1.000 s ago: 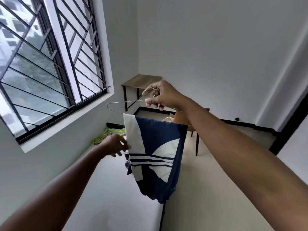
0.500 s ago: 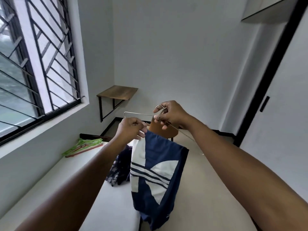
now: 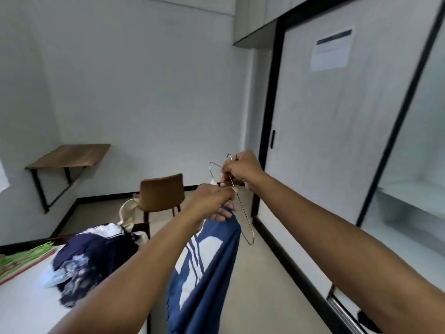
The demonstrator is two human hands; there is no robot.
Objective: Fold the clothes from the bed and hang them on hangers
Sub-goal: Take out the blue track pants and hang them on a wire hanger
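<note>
Fingers of the right hand [image 3: 243, 169] curl round the neck of a wire hanger [image 3: 251, 242], just under its hook, and hold it up tilted, one shoulder pointing down toward the floor. The left hand [image 3: 214, 201] sits just below, close against it, pinching the top edge of the navy garment [image 3: 204, 273] where cloth meets wire. Whether the cloth lies fully over the bar I cannot tell, since the hand covers that spot. The garment, navy with white stripes and a white logo, hangs down past the edge of the bed [image 3: 24, 297]. On the bed lies a heap of dark clothes [image 3: 91, 263], with green hangers [image 3: 21, 256] at the far left. A brown chair [image 3: 161, 191] stands beyond, and a sliding door [image 3: 337, 116] fills the right side.

The step in hand, as I judge it, is seating this one folded piece on its hanger. The next move probably calls for levelling the hanger so the cloth cannot slide off the low end, then finding a rail; none is in view.
</note>
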